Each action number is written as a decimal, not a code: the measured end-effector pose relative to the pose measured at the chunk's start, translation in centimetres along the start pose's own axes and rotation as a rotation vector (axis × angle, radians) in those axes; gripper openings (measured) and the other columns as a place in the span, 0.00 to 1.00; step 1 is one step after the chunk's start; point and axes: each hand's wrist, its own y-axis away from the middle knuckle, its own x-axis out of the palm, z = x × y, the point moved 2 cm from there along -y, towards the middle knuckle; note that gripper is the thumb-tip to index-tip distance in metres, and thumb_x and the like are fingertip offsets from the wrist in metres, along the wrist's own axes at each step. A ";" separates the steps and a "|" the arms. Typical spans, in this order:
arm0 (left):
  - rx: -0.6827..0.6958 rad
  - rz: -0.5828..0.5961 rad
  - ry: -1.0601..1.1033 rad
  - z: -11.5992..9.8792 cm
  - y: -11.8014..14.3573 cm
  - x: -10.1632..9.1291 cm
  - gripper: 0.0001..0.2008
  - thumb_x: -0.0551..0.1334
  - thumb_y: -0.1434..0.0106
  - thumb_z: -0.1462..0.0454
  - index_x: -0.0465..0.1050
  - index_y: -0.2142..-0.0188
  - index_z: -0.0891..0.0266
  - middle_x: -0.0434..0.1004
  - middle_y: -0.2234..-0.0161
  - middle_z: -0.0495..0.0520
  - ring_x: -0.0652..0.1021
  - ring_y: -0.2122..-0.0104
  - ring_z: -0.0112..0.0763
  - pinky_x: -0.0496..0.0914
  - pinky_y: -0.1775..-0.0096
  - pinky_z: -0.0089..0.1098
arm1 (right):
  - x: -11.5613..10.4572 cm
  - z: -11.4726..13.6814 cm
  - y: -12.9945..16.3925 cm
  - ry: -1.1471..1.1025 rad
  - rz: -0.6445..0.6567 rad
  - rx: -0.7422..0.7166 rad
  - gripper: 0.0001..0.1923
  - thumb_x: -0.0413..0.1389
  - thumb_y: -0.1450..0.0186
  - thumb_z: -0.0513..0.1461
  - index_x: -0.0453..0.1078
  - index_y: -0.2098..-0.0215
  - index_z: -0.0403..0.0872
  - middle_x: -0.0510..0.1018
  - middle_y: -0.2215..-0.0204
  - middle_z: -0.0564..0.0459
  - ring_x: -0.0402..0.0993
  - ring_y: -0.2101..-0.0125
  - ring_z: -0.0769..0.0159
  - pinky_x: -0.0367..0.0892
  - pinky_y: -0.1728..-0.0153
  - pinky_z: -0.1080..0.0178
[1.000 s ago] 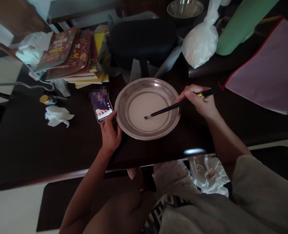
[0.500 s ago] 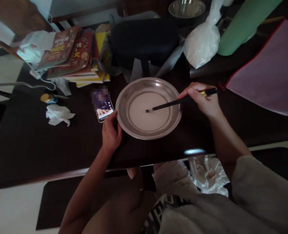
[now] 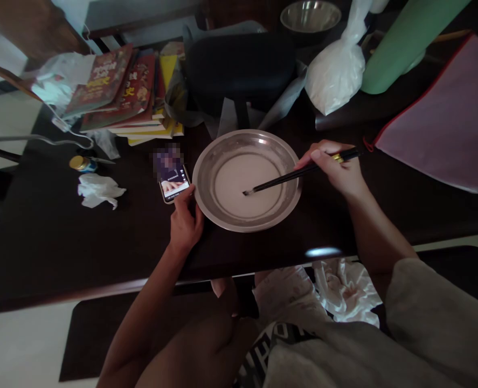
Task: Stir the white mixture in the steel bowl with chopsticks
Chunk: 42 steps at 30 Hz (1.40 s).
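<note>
A wide metal bowl (image 3: 249, 222) stands on the dark table, with a pale, milky liquid (image 3: 239, 175) inside. My left hand (image 3: 185, 221) holds the bowl's left rim, its thumb and fingers against the side. Black chopsticks (image 3: 281, 179) with a gold band are gripped in my right hand (image 3: 333, 164), over the right rim. They slant down to the left and their tips meet the liquid left of the bowl's middle. Just left of the bowl lies a lit phone (image 3: 174, 180), close to my left fingertips.
A stack of books (image 3: 121, 102), a small gold-lidded jar (image 3: 82, 164) and a crumpled tissue (image 3: 100, 191) are on the left. Behind the bowl sits a dark case (image 3: 241, 67). A tied bag of white powder (image 3: 336, 81), a green cylinder (image 3: 404, 48) and a purple mesh cover (image 3: 444, 118) stand right.
The chopstick tips have shifted slightly toward me in the liquid, with my right hand tilting a little. My left hand stays at the bowl's rim.
</note>
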 end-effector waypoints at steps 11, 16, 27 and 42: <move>0.022 -0.005 -0.017 -0.6 -0.1 -0.6 0.22 0.49 0.28 0.64 0.62 0.37 0.66 0.81 0.52 0.64 0.83 0.57 0.36 0.76 0.56 0.35 | 0.2 0.3 0.0 0.047 0.021 -0.009 0.14 0.58 0.31 0.48 0.82 0.69 0.55 0.84 0.73 0.55 0.79 0.70 0.65 0.72 0.67 0.58; 0.037 -0.047 -0.002 -0.3 0.0 -0.5 0.22 0.49 0.29 0.67 0.64 0.38 0.66 0.82 0.56 0.61 0.83 0.60 0.33 0.76 0.58 0.32 | 0.1 0.3 0.0 0.062 0.025 -0.017 0.13 0.58 0.31 0.47 0.82 0.68 0.55 0.84 0.71 0.54 0.79 0.68 0.65 0.71 0.65 0.58; -0.017 -0.103 0.000 0.4 0.0 -0.2 0.23 0.52 0.35 0.69 0.71 0.42 0.62 0.80 0.50 0.59 0.80 0.50 0.37 0.75 0.49 0.37 | 0.1 0.2 0.0 0.061 0.017 0.006 0.14 0.58 0.32 0.50 0.81 0.70 0.55 0.83 0.72 0.54 0.79 0.69 0.63 0.73 0.66 0.57; -0.013 -0.104 0.003 0.0 0.0 -0.3 0.20 0.50 0.29 0.64 0.70 0.42 0.63 0.81 0.57 0.58 0.82 0.56 0.35 0.76 0.53 0.37 | 0.2 0.2 -0.1 0.032 0.013 -0.006 0.14 0.58 0.32 0.50 0.82 0.70 0.55 0.83 0.73 0.54 0.78 0.70 0.64 0.72 0.67 0.57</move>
